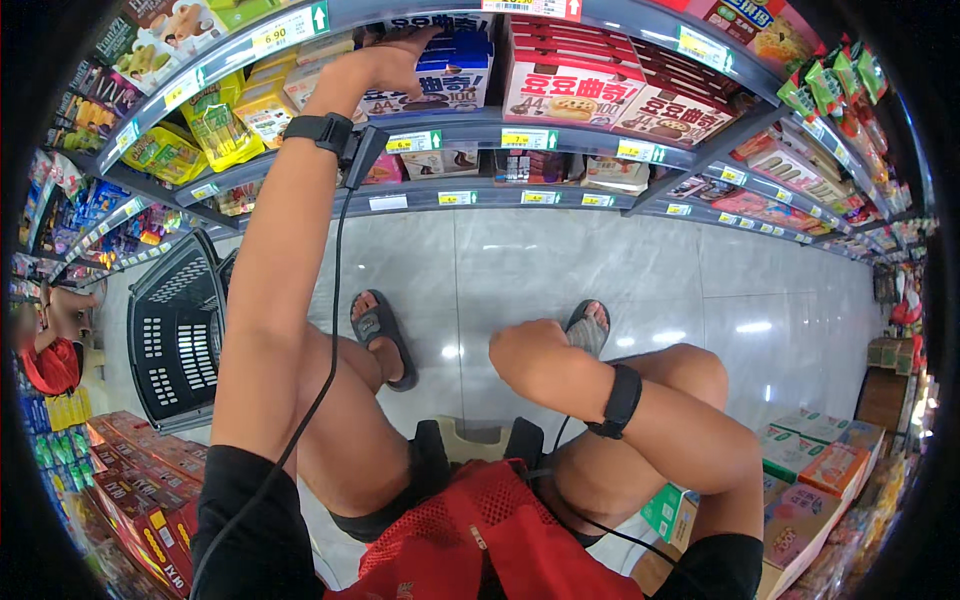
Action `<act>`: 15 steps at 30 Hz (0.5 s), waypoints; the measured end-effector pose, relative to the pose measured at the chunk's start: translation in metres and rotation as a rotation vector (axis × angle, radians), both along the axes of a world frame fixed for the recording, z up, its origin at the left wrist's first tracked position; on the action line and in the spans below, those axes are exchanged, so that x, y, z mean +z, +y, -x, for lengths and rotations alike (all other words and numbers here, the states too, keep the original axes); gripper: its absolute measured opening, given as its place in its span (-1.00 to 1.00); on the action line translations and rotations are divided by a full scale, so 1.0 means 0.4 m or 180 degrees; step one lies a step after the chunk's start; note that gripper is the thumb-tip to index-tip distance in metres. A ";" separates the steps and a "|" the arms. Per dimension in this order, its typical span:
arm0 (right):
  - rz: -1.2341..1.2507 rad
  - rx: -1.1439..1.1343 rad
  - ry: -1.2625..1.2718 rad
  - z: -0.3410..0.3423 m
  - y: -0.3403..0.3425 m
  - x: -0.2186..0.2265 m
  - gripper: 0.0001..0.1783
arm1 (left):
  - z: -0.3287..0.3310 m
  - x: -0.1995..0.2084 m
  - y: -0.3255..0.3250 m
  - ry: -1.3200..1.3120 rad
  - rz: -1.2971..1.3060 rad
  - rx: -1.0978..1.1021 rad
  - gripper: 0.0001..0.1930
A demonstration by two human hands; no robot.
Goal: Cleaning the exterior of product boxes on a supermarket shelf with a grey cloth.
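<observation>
My left hand (378, 72) reaches up to the shelf at a blue and white box (450, 80). Its fingers are stretched over the top and its thumb is apart against the front; it looks laid on the box rather than wrapped round it. Several red and white boxes (572, 82) stand in rows just right of the blue one. Yellow packages (268, 105) sit to the left of my left wrist. My right hand (530, 360) hangs bent in front of my right knee, above the floor, and its fingers are hidden from view.
A black shopping basket (178, 335) lies tilted on the floor at left. Stacked red-brown cartons (150, 490) stand at the lower left, green and orange cartons (820, 450) at the lower right. A lower shelf (480, 188) runs below. Another person (55, 350) is at the far left.
</observation>
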State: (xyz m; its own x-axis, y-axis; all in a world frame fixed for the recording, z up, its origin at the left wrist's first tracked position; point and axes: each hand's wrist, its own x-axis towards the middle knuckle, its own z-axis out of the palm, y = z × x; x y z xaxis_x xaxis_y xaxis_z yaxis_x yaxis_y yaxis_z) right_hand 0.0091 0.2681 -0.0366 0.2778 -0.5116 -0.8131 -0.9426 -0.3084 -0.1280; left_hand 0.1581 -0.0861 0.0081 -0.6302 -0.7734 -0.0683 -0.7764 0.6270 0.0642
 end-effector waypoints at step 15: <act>0.0357 0.0077 -0.0152 0.001 -0.008 0.025 -0.58 | 0.012 0.075 0.129 0.0156 0.0833 -0.0698 -0.07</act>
State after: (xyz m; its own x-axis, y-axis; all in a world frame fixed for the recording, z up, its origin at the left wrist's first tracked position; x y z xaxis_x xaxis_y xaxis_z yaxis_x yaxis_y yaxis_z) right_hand 0.0088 0.2649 -0.0265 0.3283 -0.5913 -0.7367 -0.9283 -0.3459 -0.1360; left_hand 0.1535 -0.0343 0.0379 -0.7811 -0.6063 0.1490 -0.6212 0.7789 -0.0869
